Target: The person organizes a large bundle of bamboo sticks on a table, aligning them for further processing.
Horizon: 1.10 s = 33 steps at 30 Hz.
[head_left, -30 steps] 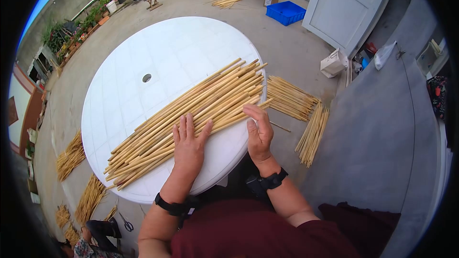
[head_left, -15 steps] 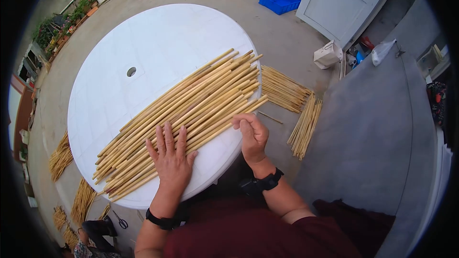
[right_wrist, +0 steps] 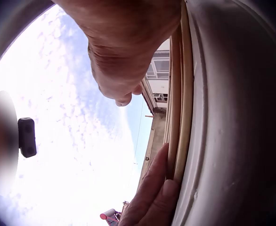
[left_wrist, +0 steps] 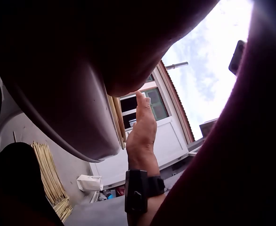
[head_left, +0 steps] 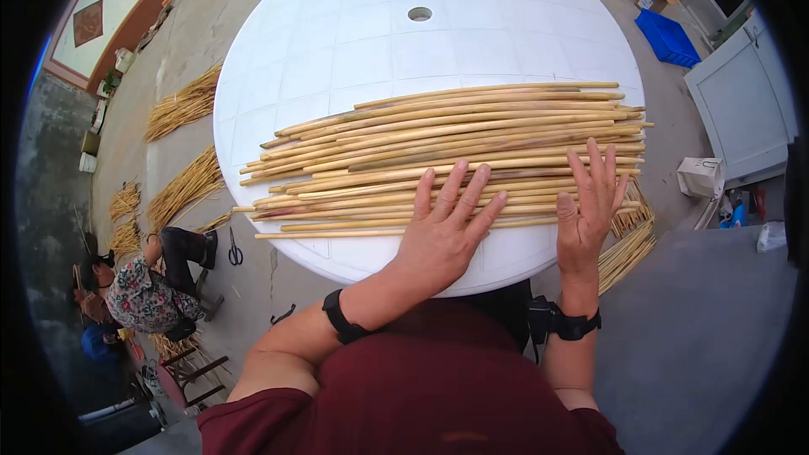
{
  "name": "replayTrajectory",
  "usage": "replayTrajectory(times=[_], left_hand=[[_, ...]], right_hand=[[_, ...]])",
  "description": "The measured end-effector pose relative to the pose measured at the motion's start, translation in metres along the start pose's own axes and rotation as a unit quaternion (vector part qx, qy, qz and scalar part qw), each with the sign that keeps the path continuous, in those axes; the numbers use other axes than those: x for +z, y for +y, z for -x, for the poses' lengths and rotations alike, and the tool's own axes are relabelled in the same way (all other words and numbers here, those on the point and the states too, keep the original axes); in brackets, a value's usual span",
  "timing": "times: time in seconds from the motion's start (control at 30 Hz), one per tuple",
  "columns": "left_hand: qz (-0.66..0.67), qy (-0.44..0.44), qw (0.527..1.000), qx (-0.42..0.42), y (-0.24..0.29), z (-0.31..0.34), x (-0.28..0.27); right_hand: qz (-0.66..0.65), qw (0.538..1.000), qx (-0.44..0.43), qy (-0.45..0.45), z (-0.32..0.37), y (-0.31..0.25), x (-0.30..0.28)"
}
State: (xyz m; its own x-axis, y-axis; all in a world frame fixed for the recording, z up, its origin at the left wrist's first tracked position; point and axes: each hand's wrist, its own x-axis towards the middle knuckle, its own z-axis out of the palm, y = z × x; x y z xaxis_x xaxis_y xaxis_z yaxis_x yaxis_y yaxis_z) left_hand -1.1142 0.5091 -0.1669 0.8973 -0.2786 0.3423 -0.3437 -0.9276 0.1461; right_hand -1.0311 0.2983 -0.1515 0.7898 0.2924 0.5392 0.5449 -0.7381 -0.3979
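1. Head view: see pale sticks (head_left: 438, 139) lying side by side in a broad, loose layer across the near half of the round white table (head_left: 354, 55), running roughly left to right with uneven ends.
2. Head view: find the left hand (head_left: 438, 243) palm down on the near part of the layer, fingers spread and resting on the sticks; a black band (head_left: 341, 320) round the wrist.
3. Head view: find the right hand (head_left: 588, 206) near the right ends of the sticks, fingers straight and a little apart; cannot tell contact there.
4. Head view, floor at left: note stick bundles (head_left: 187, 187), scissors (head_left: 235, 250) and a seated person (head_left: 145, 293) in a patterned top. At right: a blue crate (head_left: 666, 35), a white door (head_left: 746, 101) and a white box (head_left: 701, 178).
5. Left wrist view: mostly dark in the foreground, left fingers hard to make out. Beyond, see the right hand side-on, pointing upward near the table edge, with bright sky (left_wrist: 199, 75) behind at upper right.
6. Right wrist view: see the right hand large at the top, beside sticks stacked along the table rim; left fingers lower down, against the sticks.
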Motion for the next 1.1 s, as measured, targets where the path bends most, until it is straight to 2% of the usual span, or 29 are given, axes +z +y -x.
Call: replayTrajectory(times=[0.1, 0.23, 0.33, 0.53, 0.87, 0.93, 1.1], left_hand=[[0.051, 0.006, 0.999, -0.019, -0.001, 0.001, 0.000], [0.080, 0.041, 0.996, -0.023, -0.003, 0.004, 0.004], [0.064, 0.050, 0.997, -0.016, -0.003, 0.005, 0.009], [0.057, 0.048, 0.994, -0.074, -0.010, 0.013, 0.001], [0.035, 0.045, 0.991, -0.119, -0.033, 0.029, -0.008], [0.030, 0.046, 0.991, -0.118, -0.034, 0.030, -0.010], [0.032, 0.020, 0.999, -0.028, -0.036, 0.022, -0.021]], right_hand=[[0.020, 0.998, -0.012, -0.055, -0.003, -0.020, 0.019], [0.131, 0.984, -0.030, -0.120, 0.000, -0.020, 0.028], [0.156, 0.979, -0.044, -0.124, 0.000, -0.020, 0.029], [0.169, 0.977, -0.043, -0.126, 0.002, -0.019, 0.029], [0.175, 0.977, -0.042, -0.118, 0.005, -0.013, 0.033], [0.170, 0.977, -0.049, -0.117, 0.005, -0.010, 0.034], [0.163, 0.978, -0.042, -0.123, 0.005, -0.014, 0.029]])
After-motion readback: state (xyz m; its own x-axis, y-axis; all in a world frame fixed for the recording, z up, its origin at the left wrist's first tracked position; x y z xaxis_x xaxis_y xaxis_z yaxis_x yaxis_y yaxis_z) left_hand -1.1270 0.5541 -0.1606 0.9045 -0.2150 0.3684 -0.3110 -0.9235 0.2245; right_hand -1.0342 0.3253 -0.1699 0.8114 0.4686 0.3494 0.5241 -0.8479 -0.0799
